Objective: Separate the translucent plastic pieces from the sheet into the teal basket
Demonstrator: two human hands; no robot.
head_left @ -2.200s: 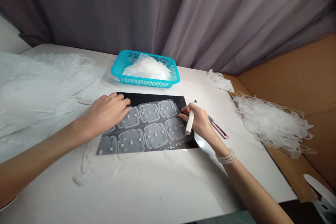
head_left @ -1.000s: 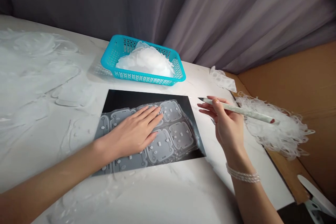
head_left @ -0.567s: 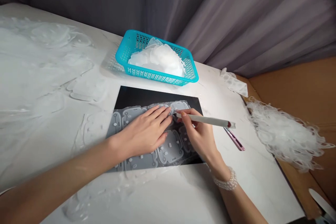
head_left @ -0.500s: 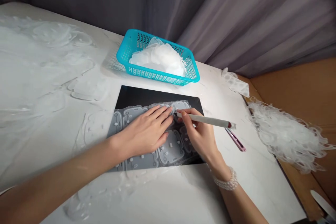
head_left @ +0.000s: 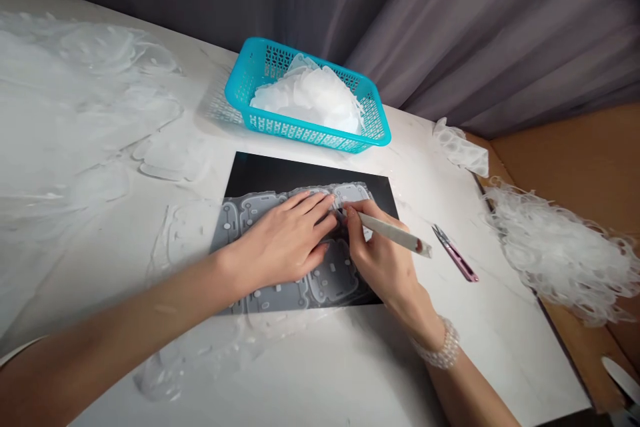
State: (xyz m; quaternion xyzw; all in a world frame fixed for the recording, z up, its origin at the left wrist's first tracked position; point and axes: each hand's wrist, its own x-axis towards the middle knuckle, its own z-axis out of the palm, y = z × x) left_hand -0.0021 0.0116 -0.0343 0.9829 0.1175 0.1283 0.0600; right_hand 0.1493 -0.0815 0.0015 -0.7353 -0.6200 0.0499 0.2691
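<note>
Both hands [head_left: 290, 240] [head_left: 383, 253] partly hide the translucent sheet [head_left: 333, 273]; pen [head_left: 393, 232] tip indistinct.

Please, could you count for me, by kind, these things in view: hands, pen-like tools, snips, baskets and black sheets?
Hands: 2 (left hand, right hand)
White pen-like tool: 1
Pink-handled snips: 1
Blue basket: 1
Black sheet: 1
Total: 6

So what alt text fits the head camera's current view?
A left hand rests on a clear molded plastic sheet partly over a black board; the right hand points a pale pen-like tool at it. Behind stands a turquoise basket of translucent pieces.
</note>
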